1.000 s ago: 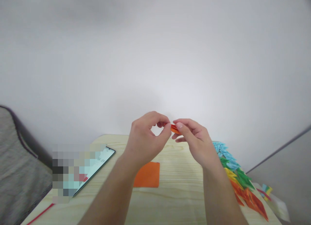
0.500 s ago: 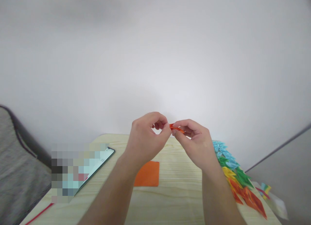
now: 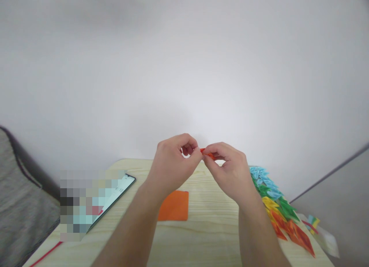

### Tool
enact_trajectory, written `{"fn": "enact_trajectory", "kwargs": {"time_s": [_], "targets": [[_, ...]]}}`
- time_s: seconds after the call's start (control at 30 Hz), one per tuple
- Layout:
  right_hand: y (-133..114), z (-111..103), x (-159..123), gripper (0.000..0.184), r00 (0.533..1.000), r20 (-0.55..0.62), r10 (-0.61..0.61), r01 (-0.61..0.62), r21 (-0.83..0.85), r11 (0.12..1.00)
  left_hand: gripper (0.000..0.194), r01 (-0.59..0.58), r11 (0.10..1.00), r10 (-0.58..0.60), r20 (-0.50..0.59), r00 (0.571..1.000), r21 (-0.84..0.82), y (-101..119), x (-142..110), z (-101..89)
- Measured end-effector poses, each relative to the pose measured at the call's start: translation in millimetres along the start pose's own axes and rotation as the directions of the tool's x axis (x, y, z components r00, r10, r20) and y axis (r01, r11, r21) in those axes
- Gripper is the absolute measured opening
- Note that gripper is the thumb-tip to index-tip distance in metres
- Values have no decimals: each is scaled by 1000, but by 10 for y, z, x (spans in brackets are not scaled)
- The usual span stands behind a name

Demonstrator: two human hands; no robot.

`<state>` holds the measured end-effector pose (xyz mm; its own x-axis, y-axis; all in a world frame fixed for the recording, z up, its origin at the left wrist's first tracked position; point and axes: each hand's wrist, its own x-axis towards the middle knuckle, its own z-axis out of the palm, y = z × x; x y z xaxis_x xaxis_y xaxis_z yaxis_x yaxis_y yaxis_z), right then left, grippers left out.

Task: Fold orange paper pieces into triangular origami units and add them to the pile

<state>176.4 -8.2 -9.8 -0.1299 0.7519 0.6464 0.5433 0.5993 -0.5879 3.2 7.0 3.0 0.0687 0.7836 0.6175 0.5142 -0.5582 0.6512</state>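
Note:
A small folded piece of orange paper is held in the air above the far part of the table. My left hand pinches its left end between thumb and forefinger. On the other side, my right hand grips it with thumb and fingertips, hiding much of it. The paper's exact folded shape cannot be made out. Below my left wrist, a flat orange paper square lies on the table, partly covered by the forearm.
Folded paper pieces in blue, green, yellow and orange line the right side of the wooden table. A phone, partly blurred, with a red cable lies at left. A white wall rises behind. Grey fabric hangs at far left.
My right hand has shifted slightly left along the folded paper, closer to my left hand, and less of the paper shows. The left hand has barely moved.

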Motion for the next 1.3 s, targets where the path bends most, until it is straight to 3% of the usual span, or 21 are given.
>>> {"fn": "enact_trajectory", "kwargs": {"time_s": [0.27, 0.6, 0.73, 0.9, 1.07, 1.3], "targets": [[23, 4, 0, 10, 1000, 12, 22, -22, -1, 1000, 8, 55, 998, -53, 82, 995, -20, -15, 9, -9], [96, -215, -150, 9, 992, 101, 73, -75, 17, 997, 11, -7, 1000, 9, 170, 985, -9, 99, -51, 51], [301, -375, -357, 11, 978, 102, 180, -177, -43, 983, 14, -32, 999, 32, 187, 982, -6, 160, -81, 91], [679, -639, -727, 20, 929, 66, 364, -346, -197, 917, 17, -57, 998, 55, 228, 972, 1, 148, -92, 186], [926, -923, -1217, 21, 870, 14, 494, -469, -291, 834, 19, -64, 991, 17, 363, 932, 119, -147, -228, 258], [1038, -1246, -1952, 24, 793, -134, 594, -594, -384, 707, 35, -17, 963, -118, 483, 868, 267, -1065, -930, 166]]}}
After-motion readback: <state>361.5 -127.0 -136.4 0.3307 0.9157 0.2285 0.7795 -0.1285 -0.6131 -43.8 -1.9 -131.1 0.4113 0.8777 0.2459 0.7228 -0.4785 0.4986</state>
